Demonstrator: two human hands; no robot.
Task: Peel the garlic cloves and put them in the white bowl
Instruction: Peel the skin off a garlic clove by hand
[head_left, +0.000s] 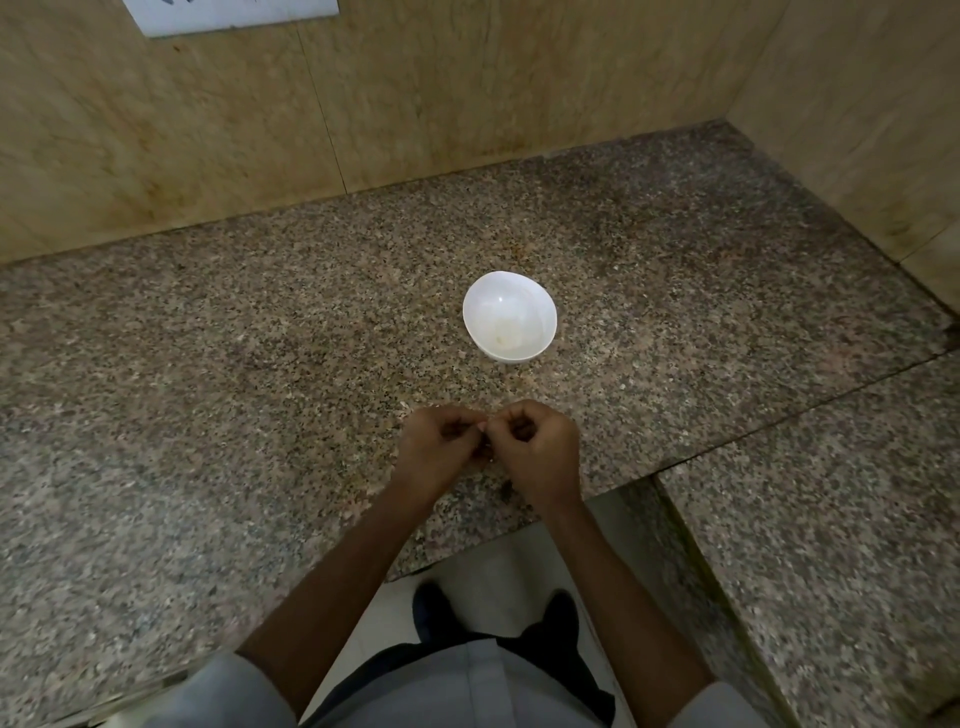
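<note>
A white bowl (510, 317) stands upright on the speckled granite counter (234, 364), a short way beyond my hands; something pale lies in its bottom, too faint to name. My left hand (439, 449) and my right hand (537, 449) meet above the counter near its front edge, fingers curled toward each other. A small pale garlic clove (482, 427) shows where the fingertips meet, pinched by both hands and mostly hidden by the fingers.
Beige marble walls (415, 93) close the counter at the back and right. A second granite slab (831, 493) joins at the right along a seam. The counter's front edge cuts in near my body, with floor and my shoes below.
</note>
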